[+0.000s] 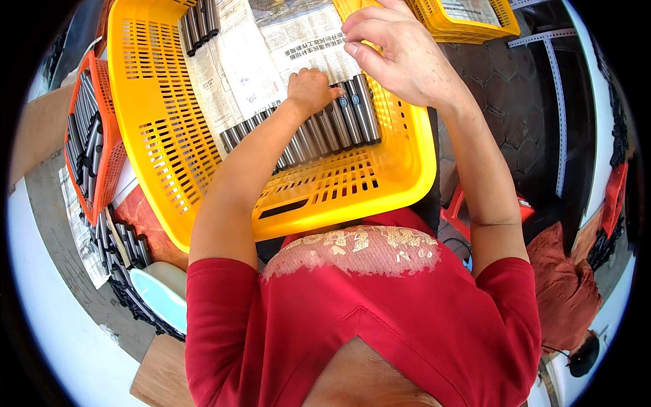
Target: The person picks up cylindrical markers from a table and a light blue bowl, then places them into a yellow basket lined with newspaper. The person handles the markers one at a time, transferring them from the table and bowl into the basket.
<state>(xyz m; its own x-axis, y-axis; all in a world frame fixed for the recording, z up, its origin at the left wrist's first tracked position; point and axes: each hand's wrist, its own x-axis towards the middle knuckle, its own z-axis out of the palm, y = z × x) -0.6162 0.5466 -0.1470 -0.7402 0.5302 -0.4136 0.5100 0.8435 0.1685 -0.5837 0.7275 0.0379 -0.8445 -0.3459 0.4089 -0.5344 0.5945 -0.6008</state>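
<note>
A row of dark grey metal tubes point(315, 139) lies side by side on newspaper point(308, 47) inside a large yellow plastic basket point(413, 183). My left hand point(313, 91) rests at the far ends of these tubes, with its thumb stretched across them to the right. Its fingers are partly bent and grip nothing that I can see. Above the basket's right side hovers my right hand point(407, 54), fingers loosely bent and apart from the thumb, with nothing between them. Another few tubes point(199, 26) lie at the basket's far left.
An orange basket point(112, 146) filled with metal tubes stands to the left. Below it are more tubes point(132, 244) and a pale blue basin point(159, 298). Stacked yellow baskets point(468, 27) stand at the far right. A reddish-brown cloth point(563, 285) lies at the right.
</note>
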